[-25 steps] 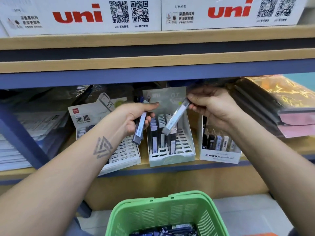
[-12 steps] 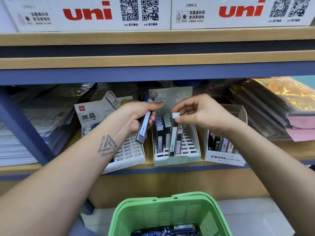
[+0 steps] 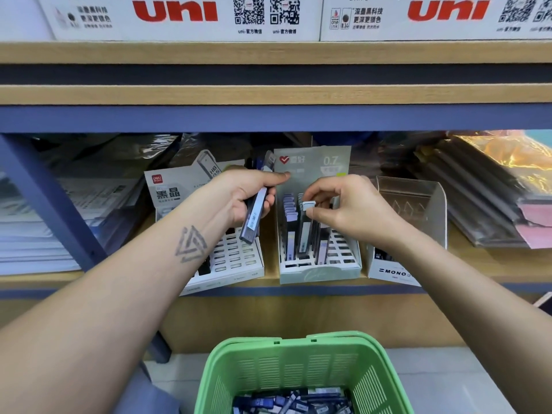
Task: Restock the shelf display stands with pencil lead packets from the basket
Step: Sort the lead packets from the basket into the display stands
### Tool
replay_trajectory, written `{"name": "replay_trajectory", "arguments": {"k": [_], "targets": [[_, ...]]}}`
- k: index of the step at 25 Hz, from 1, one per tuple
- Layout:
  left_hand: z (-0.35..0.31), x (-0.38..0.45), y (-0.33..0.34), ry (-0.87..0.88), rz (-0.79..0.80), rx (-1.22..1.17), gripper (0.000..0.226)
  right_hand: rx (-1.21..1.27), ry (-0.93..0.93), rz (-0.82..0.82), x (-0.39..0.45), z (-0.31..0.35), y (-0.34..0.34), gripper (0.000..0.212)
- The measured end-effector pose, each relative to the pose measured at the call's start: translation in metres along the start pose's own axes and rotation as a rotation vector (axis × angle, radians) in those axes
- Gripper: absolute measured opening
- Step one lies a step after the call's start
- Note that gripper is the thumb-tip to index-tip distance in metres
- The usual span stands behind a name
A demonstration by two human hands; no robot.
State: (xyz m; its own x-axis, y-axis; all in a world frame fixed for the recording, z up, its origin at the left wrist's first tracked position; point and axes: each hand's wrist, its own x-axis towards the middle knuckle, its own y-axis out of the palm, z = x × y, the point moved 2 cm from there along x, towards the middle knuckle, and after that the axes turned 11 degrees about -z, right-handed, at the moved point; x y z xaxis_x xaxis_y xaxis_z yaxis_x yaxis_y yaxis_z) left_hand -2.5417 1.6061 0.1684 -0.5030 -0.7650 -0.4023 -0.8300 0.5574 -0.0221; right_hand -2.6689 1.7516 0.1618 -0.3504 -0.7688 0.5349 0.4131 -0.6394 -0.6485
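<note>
My left hand [image 3: 248,195] grips a slim grey-blue lead packet [image 3: 254,218] tilted above the gap between two stands. My right hand [image 3: 343,204] pinches the white top of another lead packet [image 3: 305,231], which stands upright in a slot of the middle pale green display stand [image 3: 319,271] marked 0.7. Several packets fill that stand's left rows. The left white display stand [image 3: 233,261] shows mostly bare slots. A green basket [image 3: 301,363] below holds several dark blue packets [image 3: 292,401].
A white MONO display box [image 3: 391,271] with a clear back stands to the right. Stacked folders in plastic [image 3: 490,198] lie far right, paper stacks [image 3: 35,234] far left. White uni cartons [image 3: 179,13] sit on the shelf above. A blue upright post [image 3: 56,204] crosses the left.
My right hand has swung its packet from tilted to upright and lowered it into a slot of the middle stand. My left hand has kept its packet nearly still.
</note>
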Motion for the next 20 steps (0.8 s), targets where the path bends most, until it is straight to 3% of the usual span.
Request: {"name": "replay_trajectory", "arguments": {"k": [8,13,18,20], "targets": [[0.001,0.001,-0.001,-0.001,-0.002,0.012,0.028,0.008,0.031,0.110,0.001,0.005,-0.009,0.021],[0.001,0.000,-0.001,0.007,-0.011,0.010,0.027,-0.050,0.028,0.101,0.003,0.002,-0.007,0.016],[0.001,0.000,0.000,0.000,0.001,0.017,0.024,-0.238,-0.153,0.049,0.001,-0.005,0.010,0.017],[0.001,0.001,0.000,-0.003,-0.001,0.021,0.025,-0.254,-0.140,0.011,0.002,-0.006,0.012,0.016]]}}
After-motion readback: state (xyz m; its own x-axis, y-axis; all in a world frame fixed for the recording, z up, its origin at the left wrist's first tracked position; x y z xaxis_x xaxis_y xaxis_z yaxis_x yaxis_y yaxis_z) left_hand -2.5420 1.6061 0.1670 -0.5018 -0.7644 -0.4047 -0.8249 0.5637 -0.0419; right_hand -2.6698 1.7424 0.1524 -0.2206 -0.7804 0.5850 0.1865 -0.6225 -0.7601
